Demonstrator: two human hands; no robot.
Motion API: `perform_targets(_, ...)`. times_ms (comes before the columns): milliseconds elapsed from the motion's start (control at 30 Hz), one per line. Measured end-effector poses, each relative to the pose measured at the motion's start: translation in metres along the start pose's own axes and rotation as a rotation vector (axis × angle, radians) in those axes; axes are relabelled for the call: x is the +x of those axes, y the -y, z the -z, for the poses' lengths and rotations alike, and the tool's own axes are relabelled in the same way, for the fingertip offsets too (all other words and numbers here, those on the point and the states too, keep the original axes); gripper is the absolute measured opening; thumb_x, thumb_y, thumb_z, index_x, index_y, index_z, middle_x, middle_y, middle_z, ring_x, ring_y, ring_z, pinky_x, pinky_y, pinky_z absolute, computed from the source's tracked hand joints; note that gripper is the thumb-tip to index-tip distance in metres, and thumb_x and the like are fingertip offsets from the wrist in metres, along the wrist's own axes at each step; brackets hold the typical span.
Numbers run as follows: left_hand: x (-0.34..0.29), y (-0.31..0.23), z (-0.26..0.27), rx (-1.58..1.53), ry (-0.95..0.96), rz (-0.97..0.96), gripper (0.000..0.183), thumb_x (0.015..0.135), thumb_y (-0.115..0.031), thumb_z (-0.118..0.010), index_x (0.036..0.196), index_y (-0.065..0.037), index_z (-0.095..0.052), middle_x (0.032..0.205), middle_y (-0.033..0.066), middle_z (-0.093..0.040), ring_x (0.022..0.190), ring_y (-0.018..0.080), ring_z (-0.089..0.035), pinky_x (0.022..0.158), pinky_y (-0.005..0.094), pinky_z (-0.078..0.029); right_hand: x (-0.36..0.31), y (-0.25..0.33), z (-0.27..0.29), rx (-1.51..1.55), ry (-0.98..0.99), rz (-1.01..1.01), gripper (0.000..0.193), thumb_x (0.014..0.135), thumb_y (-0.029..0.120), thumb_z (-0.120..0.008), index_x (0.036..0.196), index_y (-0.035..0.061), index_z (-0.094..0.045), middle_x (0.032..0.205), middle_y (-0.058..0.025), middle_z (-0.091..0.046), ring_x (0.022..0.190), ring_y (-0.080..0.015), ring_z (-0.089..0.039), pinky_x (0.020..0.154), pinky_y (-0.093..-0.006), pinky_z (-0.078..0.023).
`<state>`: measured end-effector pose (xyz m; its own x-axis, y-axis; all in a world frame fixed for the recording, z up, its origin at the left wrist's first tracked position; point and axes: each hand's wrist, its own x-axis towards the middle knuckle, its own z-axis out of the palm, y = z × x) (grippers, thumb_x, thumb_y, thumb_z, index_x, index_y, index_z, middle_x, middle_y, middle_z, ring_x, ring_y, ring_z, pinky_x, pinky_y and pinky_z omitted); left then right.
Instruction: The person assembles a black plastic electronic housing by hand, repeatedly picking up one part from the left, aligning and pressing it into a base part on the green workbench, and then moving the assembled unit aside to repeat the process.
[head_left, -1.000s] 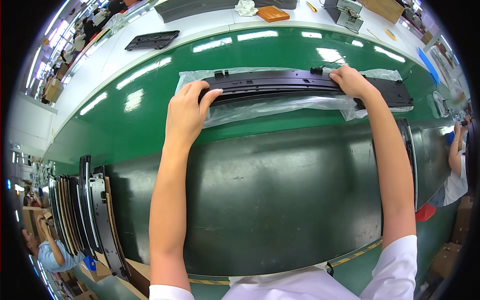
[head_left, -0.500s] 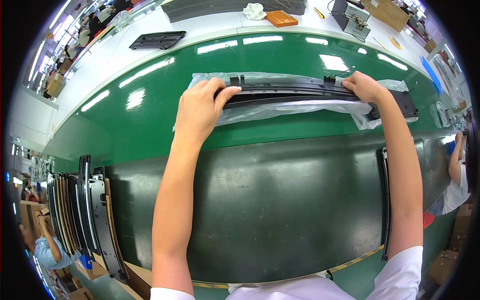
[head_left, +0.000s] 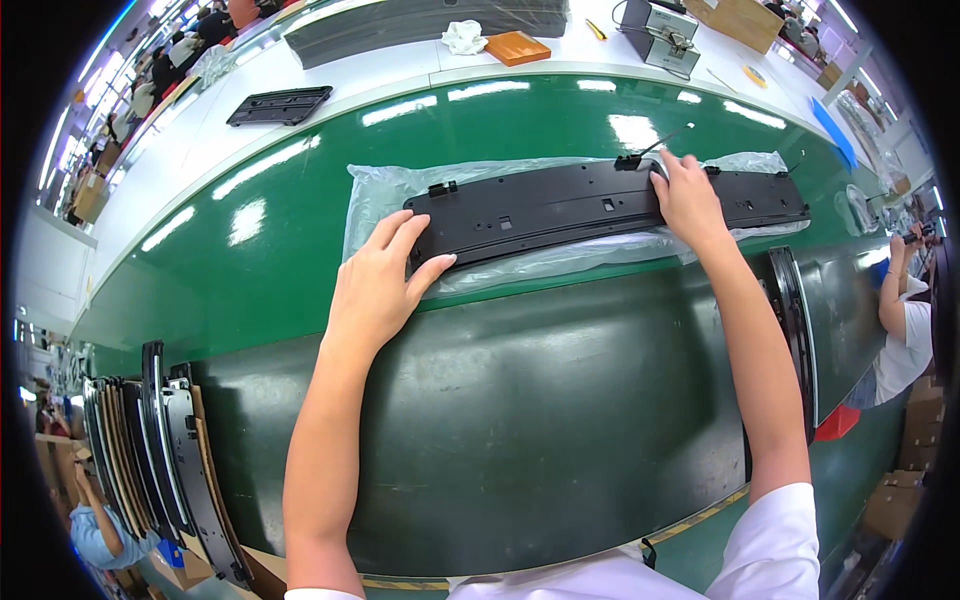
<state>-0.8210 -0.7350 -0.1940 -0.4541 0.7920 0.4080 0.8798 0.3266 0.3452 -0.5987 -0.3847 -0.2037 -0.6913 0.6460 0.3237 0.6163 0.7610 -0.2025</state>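
Observation:
A long black panel point(head_left: 545, 208) with small square cut-outs and clips along its far edge lies broad face up on clear plastic wrapping point(head_left: 375, 190). My left hand point(head_left: 385, 265) grips the panel's left end, thumb at the near corner and fingers over the far one. Toward its right part, my right hand point(head_left: 690, 205) holds the far edge, fingers bent over it beside a clip with a thin dark cable point(head_left: 665, 143). Another black panel piece point(head_left: 757, 205) extends to the right past that hand. The right fingertips are partly hidden.
Several long panels with cardboard between them point(head_left: 165, 460) stand at the left. Upright black strips point(head_left: 792, 330) stand by my right forearm. Across the green bench point(head_left: 290, 230), a white table holds a flat black part point(head_left: 280, 105), an orange block point(head_left: 517, 47) and a metal box point(head_left: 660, 38).
The black panel has turned from a tilted, edge-on pose to lying with its broad face up. Both hands have shifted along with it, and the view has moved slightly.

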Motion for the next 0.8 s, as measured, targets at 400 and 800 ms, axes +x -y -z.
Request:
perform_targets(400, -0.005, 0.002, -0.011, -0.081, -0.062, 0.116, 0.052, 0.101, -0.039, -0.063, 0.141, -0.006, -0.059, 0.149, 0.0167, -0.056, 0.128, 0.0391, -0.061, 0.103, 0.0437, -0.05, -0.027, 0.108, -0.038, 0.015, 0.054, 0.412, 0.068, 0.106, 0.048, -0.046, 0.151, -0.0026, -0.044, 0.156, -0.0222, -0.045, 0.15, -0.0399, -0.035, 0.124, -0.0501, -0.026)
perform_targets(800, -0.011, 0.02, -0.016, -0.193, -0.024, 0.064, 0.055, 0.1, -0.042, -0.065, 0.14, -0.006, -0.058, 0.149, 0.0177, -0.055, 0.128, 0.0399, -0.06, 0.105, 0.0454, -0.05, -0.023, 0.099, -0.031, -0.054, 0.15, 0.458, 0.068, 0.109, 0.047, -0.038, 0.155, -0.0016, -0.037, 0.161, -0.0216, -0.038, 0.152, -0.0404, -0.03, 0.125, -0.0527, -0.023)
